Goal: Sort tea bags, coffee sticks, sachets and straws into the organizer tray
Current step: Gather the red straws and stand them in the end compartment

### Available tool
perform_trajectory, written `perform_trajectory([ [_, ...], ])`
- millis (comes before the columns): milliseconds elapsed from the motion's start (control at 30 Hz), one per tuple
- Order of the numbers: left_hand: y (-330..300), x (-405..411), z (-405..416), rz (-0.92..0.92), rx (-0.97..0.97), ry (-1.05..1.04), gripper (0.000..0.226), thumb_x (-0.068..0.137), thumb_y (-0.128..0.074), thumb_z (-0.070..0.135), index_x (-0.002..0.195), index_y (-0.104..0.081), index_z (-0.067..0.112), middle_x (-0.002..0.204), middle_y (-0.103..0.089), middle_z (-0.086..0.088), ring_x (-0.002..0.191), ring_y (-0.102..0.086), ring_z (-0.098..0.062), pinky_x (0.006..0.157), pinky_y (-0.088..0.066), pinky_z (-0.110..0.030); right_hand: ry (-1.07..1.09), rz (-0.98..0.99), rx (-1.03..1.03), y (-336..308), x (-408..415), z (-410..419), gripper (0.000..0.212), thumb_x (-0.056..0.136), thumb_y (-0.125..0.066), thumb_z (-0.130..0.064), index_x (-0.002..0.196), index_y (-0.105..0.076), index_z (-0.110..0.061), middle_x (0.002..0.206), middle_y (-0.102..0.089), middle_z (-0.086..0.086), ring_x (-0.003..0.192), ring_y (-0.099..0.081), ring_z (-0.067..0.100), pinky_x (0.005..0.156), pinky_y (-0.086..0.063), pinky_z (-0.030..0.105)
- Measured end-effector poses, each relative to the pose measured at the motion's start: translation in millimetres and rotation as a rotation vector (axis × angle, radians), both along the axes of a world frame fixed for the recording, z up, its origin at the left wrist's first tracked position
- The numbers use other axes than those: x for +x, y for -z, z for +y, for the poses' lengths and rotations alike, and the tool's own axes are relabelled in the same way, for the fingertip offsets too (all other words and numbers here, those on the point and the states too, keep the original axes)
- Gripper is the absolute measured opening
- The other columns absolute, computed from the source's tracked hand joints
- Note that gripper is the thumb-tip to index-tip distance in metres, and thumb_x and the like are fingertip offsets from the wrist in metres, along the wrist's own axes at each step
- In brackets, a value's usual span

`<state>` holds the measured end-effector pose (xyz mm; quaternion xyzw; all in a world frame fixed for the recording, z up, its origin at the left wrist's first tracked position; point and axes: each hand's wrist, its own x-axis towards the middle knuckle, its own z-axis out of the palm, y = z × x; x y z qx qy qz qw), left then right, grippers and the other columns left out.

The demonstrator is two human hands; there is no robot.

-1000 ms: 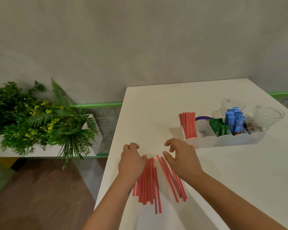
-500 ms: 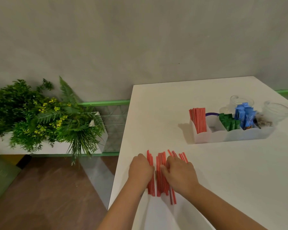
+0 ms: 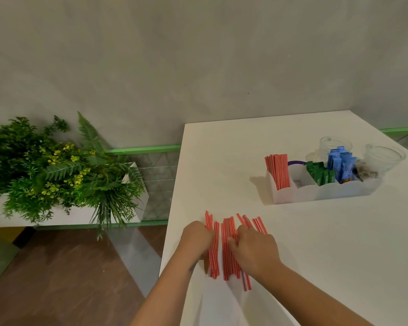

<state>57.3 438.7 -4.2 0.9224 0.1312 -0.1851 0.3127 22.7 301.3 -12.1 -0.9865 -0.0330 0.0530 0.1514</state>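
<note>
Straws [image 3: 229,250] have bunched closer under my left hand [image 3: 196,238] and right hand [image 3: 254,250]; both grips press flat, grasping nothing yet; tray [image 3: 292,196] next.

We see bare white table [image 3: 222,165] open between the loose red straws [image 3: 229,250] at the near edge and the organizer tray [image 3: 325,192], so a hand could cross there freely. Behind the tray, two clear glass cups [image 3: 384,156] stand close, crowding any approach from the far side. The table's right near area lies open too.
</note>
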Motion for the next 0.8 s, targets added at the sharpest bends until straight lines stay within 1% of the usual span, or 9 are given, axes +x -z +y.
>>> perform_trajectory([
  [100, -2, -1, 6, -0.01, -0.078, -0.009, 0.025, 0.09, -0.048, 0.016, 0.064, -0.049, 0.012, 0.061, -0.049, -0.001, 0.053, -0.045, -0.014, 0.05, -0.033, -0.024, -0.025, -0.011, -0.093, 0, 3, 7, 0.041, 0.096, -0.027, -0.051, 0.098, -0.052, -0.02, 0.091, -0.06, -0.002, 0.083, -0.058, 0.017, 0.08, -0.041, 0.034],
  [233, -2, -4, 10, -0.04, -0.164, -0.018, 0.018, 0.091, -0.047, 0.014, 0.074, -0.053, 0.011, 0.07, -0.055, -0.003, 0.062, -0.051, -0.018, 0.058, -0.038, -0.027, -0.049, -0.002, -0.188, -3, 7, 14, 0.045, 0.095, -0.03, -0.054, 0.107, -0.052, -0.016, 0.103, -0.061, 0.001, 0.094, -0.059, 0.02, 0.085, -0.042, 0.035],
  [300, -3, -5, 13, -0.06, -0.156, 0.0, 0.025, 0.093, -0.048, 0.016, 0.068, -0.045, 0.014, 0.064, -0.048, -0.001, 0.056, -0.043, -0.014, 0.054, -0.033, -0.025, -0.098, -0.004, -0.257, -5, 7, 16, 0.037, 0.097, -0.033, -0.044, 0.106, -0.053, -0.015, 0.101, -0.06, 0.002, 0.091, -0.058, 0.019, 0.08, -0.042, 0.034],
  [367, -4, -5, 15, -0.075, -0.144, 0.014, 0.034, 0.094, -0.047, 0.015, 0.062, -0.036, 0.016, 0.059, -0.039, 0.002, 0.051, -0.035, -0.011, 0.049, -0.026, -0.023, -0.191, 0.003, -0.377, -5, 7, 16, 0.024, 0.097, -0.039, -0.028, 0.105, -0.057, -0.014, 0.098, -0.056, 0.002, 0.087, -0.056, 0.019, 0.074, -0.04, 0.032],
  [433, -4, -7, 15, -0.073, -0.153, 0.004, 0.035, 0.095, -0.045, 0.014, 0.062, -0.034, 0.017, 0.059, -0.037, 0.003, 0.051, -0.034, -0.009, 0.048, -0.024, -0.022, -0.236, 0.039, -0.434, -6, 9, 17, 0.018, 0.094, -0.044, -0.017, 0.103, -0.059, -0.012, 0.091, -0.05, 0.003, 0.08, -0.051, 0.018, 0.071, -0.037, 0.031],
  [500, -3, -8, 15, -0.05, -0.186, -0.032, 0.031, 0.096, -0.042, 0.012, 0.065, -0.035, 0.018, 0.063, -0.04, 0.003, 0.054, -0.036, -0.009, 0.049, -0.025, -0.022, -0.237, 0.063, -0.435, -7, 11, 18, 0.014, 0.092, -0.047, -0.012, 0.1, -0.058, -0.011, 0.086, -0.044, 0.002, 0.075, -0.047, 0.016, 0.07, -0.035, 0.029],
  [600, -2, -7, 14, -0.009, -0.25, -0.074, 0.031, 0.095, -0.039, 0.007, 0.065, -0.036, 0.017, 0.064, -0.042, 0.002, 0.055, -0.039, -0.011, 0.05, -0.027, -0.021, -0.225, 0.066, -0.416, -9, 14, 18, 0.008, 0.09, -0.049, -0.009, 0.094, -0.055, -0.013, 0.084, -0.044, 0.001, 0.069, -0.044, 0.013, 0.07, -0.034, 0.028],
  [700, 0, -5, 12, 0.032, -0.35, -0.168, 0.028, 0.093, -0.036, 0.002, 0.067, -0.042, 0.014, 0.066, -0.046, -0.004, 0.061, -0.049, -0.019, 0.056, -0.036, -0.025, -0.202, 0.07, -0.371, -11, 16, 15, 0.009, 0.089, -0.047, -0.006, 0.085, -0.047, -0.014, 0.074, -0.041, -0.002, 0.057, -0.035, 0.009, 0.067, -0.034, 0.026],
  [800, -1, -4, 8, 0.049, -0.483, -0.274, 0.024, 0.094, -0.031, 0.005, 0.088, -0.052, 0.013, 0.077, -0.055, -0.011, 0.073, -0.056, -0.026, 0.068, -0.043, -0.034, -0.187, 0.071, -0.326, -14, 17, 11, 0.012, 0.09, -0.044, -0.004, 0.083, -0.046, -0.014, 0.072, -0.04, -0.002, 0.052, -0.032, 0.008, 0.058, -0.032, 0.023],
])
